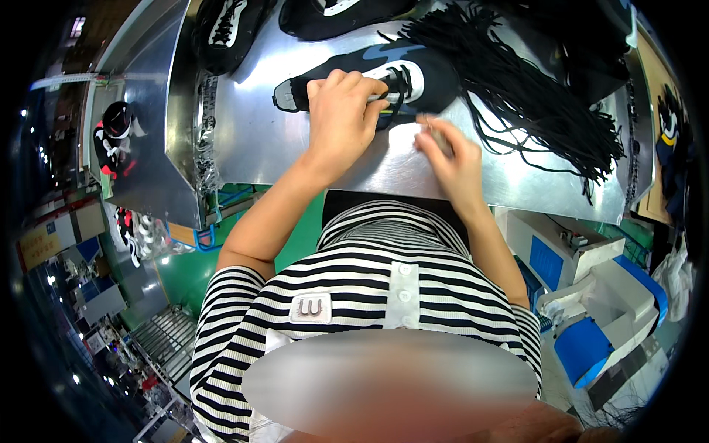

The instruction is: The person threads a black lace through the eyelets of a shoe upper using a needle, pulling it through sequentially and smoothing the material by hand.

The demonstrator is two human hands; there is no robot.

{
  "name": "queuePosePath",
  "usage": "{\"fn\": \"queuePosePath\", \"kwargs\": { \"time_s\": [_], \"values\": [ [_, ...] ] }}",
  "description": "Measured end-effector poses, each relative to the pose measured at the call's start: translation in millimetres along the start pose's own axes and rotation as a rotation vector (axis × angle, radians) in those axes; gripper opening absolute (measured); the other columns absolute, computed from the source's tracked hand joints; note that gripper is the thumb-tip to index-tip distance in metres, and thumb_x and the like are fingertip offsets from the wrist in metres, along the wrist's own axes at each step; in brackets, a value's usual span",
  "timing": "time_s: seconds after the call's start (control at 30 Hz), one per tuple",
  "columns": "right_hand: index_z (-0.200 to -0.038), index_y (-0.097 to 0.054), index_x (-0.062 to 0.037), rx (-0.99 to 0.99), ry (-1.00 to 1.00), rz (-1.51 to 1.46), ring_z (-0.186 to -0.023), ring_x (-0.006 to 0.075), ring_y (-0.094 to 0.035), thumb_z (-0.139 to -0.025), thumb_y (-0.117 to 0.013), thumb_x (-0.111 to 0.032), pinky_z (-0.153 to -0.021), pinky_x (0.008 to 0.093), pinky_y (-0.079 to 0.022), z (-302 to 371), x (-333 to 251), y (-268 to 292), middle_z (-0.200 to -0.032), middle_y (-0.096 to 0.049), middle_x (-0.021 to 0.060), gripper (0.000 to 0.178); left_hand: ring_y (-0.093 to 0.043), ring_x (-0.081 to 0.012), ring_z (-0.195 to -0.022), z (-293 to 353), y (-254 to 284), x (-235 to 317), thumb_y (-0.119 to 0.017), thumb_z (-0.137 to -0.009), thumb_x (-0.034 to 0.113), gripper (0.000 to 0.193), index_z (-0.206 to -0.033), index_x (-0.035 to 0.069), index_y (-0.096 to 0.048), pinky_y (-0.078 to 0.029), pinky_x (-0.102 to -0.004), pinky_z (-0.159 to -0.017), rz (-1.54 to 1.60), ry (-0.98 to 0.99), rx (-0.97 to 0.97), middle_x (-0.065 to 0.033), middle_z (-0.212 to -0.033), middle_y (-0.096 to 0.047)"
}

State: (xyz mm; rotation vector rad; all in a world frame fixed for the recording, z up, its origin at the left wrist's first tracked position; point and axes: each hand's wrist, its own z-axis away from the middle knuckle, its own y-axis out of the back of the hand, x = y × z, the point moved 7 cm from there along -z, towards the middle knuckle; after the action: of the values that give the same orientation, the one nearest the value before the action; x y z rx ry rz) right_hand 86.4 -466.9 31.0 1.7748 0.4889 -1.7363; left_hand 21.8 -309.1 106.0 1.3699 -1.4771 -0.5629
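A black sneaker with a white and blue side (402,74) lies on its side on a shiny metal table (266,140). My left hand (341,111) presses down on the shoe's middle, over the lacing area. My right hand (449,156) is just right of the shoe, fingers pinched on a thin black lace end (425,122) that runs back to the shoe. A big bundle of loose black shoelaces (532,88) lies spread on the table to the right of the shoe.
More black sneakers (221,29) lie at the table's far left, and another (332,15) at the far edge. A white and blue machine (598,295) stands right of my body. A green floor (192,273) and metal racks are at the lower left.
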Motion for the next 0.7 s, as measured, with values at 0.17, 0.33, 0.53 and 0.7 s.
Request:
{"fn": "queuePosePath", "kwargs": {
  "time_s": [0.17, 0.33, 0.53, 0.7],
  "values": [
    [-0.096, -0.069, -0.0029, 0.097, -0.163, -0.159, -0.061, 0.0013, -0.050, -0.084, -0.078, -0.011, -0.056, 0.0179, -0.041, -27, 11, -9, -0.070, -0.060, -0.0056, 0.017, -0.055, -0.0228, -0.081, 1, 0, 14, -0.076, -0.075, 0.009, 0.019, -0.092, 0.009, -0.068, -0.036, -0.0358, -0.075, 0.151, -0.035, -0.034, -0.0015, -0.083, -0.063],
    [-0.086, -0.065, -0.0035, 0.156, -0.112, -0.280, -0.060, -0.0006, -0.046, -0.084, -0.077, -0.009, -0.053, 0.0168, -0.035, -20, 15, -9, -0.068, -0.056, -0.0079, 0.013, -0.056, -0.0240, -0.082, 1, -1, 24, -0.075, -0.075, 0.008, 0.018, -0.092, 0.008, -0.067, -0.038, -0.0372, -0.075, 0.150, -0.095, -0.054, -0.0028, -0.083, -0.063],
    [-0.093, -0.067, -0.0084, -0.293, -0.364, -0.395, -0.064, -0.0011, -0.046, -0.092, -0.070, -0.018, -0.056, 0.0154, -0.035, 29, 25, -34, -0.075, -0.053, -0.0098, 0.010, -0.055, -0.0227, -0.081, -5, 4, 11, -0.076, -0.076, 0.012, 0.017, -0.091, 0.010, -0.068, -0.038, -0.0364, -0.074, 0.053, -0.105, -0.022, -0.0011, -0.082, -0.062],
    [-0.089, -0.066, 0.0003, -0.242, 0.044, -0.145, -0.077, 0.0065, -0.047, -0.089, -0.072, -0.015, -0.067, 0.0244, -0.040, 15, -7, -21, -0.084, -0.050, -0.0020, 0.017, -0.057, -0.0215, -0.082, 10, -24, -8, -0.072, -0.081, 0.022, 0.016, -0.093, 0.011, -0.071, -0.037, -0.0376, -0.078, -0.219, -0.172, -0.166, -0.0014, -0.079, -0.063]
  ]
}}
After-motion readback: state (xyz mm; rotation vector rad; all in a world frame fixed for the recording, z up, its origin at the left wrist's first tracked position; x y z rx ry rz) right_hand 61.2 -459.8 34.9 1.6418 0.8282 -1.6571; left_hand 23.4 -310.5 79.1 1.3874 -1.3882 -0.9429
